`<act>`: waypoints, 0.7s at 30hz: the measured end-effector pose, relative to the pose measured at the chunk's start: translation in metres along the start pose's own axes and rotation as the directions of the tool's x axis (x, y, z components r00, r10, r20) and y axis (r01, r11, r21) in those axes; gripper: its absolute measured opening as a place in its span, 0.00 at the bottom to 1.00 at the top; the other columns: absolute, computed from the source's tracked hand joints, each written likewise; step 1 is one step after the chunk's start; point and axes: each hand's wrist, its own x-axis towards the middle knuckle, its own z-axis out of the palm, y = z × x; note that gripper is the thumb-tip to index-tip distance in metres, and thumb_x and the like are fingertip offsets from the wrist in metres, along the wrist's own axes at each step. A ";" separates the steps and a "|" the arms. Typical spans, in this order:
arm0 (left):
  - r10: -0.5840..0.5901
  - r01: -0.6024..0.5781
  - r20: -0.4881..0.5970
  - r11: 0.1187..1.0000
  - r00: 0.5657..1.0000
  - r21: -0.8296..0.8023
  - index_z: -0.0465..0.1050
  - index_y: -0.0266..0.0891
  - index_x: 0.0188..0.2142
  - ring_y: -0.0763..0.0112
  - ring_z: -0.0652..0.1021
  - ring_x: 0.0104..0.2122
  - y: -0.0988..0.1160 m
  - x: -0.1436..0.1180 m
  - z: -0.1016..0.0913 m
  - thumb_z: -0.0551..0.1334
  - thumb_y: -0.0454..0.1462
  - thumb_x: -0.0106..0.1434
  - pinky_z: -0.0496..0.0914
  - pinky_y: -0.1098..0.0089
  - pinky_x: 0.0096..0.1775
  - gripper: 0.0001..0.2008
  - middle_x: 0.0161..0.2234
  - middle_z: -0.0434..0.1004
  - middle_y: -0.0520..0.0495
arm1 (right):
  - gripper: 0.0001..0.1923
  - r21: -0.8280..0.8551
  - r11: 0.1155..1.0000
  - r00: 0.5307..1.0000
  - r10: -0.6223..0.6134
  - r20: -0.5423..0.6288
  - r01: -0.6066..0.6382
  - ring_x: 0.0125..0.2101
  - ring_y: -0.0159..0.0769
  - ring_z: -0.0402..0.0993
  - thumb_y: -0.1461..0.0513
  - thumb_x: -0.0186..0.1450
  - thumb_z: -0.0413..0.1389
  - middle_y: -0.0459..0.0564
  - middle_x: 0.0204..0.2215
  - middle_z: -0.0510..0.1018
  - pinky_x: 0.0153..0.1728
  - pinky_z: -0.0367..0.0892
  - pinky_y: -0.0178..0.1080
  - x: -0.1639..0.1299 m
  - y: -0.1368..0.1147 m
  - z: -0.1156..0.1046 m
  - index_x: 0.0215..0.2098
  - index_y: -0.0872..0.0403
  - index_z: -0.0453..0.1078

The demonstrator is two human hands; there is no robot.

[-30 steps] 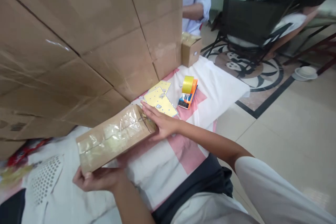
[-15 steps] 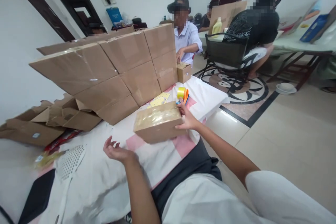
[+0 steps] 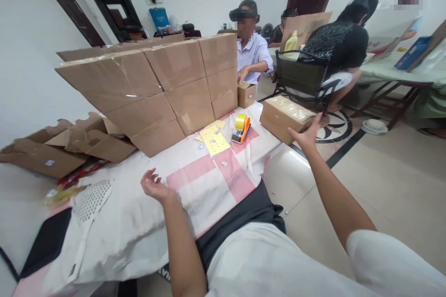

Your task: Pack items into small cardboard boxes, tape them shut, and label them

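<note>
A taped cardboard box is at the table's right corner, partly past the edge. My right hand grips its near right end, thumb on the front side; some fingers are hidden behind it. My left hand is held above the cloth with its palm up, fingers loosely curled and apart, and nothing in it. Between the hands lie an orange tape dispenser with a yellow roll and a yellow sheet of stickers, with small scraps around it.
A wall of stacked cardboard boxes stands along the far side of the table. Opened cartons, a white fly swatter and a black flat object lie at left. Across the table, a person touches a small box.
My right hand has carried the cardboard box from the table's middle to its right corner, uncovering the tape dispenser and sticker sheet. My left hand has stayed nearly in place.
</note>
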 end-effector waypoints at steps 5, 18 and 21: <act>-0.078 0.078 0.003 0.997 0.997 0.008 0.66 0.40 0.43 0.69 0.72 0.38 -0.002 0.001 -0.002 0.47 0.47 0.60 0.63 0.70 0.36 0.19 0.44 0.75 0.43 | 0.72 -0.278 0.955 0.989 0.130 0.074 -0.105 0.66 0.63 0.53 0.49 0.52 0.68 0.73 0.66 0.50 0.66 0.53 0.58 0.013 -0.012 0.061 0.75 0.61 0.23; -0.120 0.108 0.089 0.985 0.989 0.131 0.74 0.41 0.42 0.69 0.74 0.37 -0.011 0.010 0.005 0.61 0.43 0.60 0.65 0.69 0.36 0.14 0.43 0.79 0.47 | 0.71 -0.304 0.941 0.956 0.213 0.200 -0.146 0.58 0.62 0.71 0.51 0.54 0.67 0.75 0.71 0.43 0.56 0.67 0.52 0.079 -0.028 0.164 0.75 0.52 0.18; -0.058 0.010 0.203 0.973 0.977 0.229 0.75 0.43 0.44 0.66 0.76 0.42 -0.019 0.036 0.012 0.62 0.44 0.61 0.70 0.65 0.43 0.13 0.46 0.79 0.47 | 0.72 -0.272 0.948 0.943 0.234 0.236 -0.167 0.65 0.65 0.62 0.53 0.53 0.68 0.79 0.72 0.39 0.60 0.63 0.54 0.107 -0.030 0.194 0.75 0.55 0.19</act>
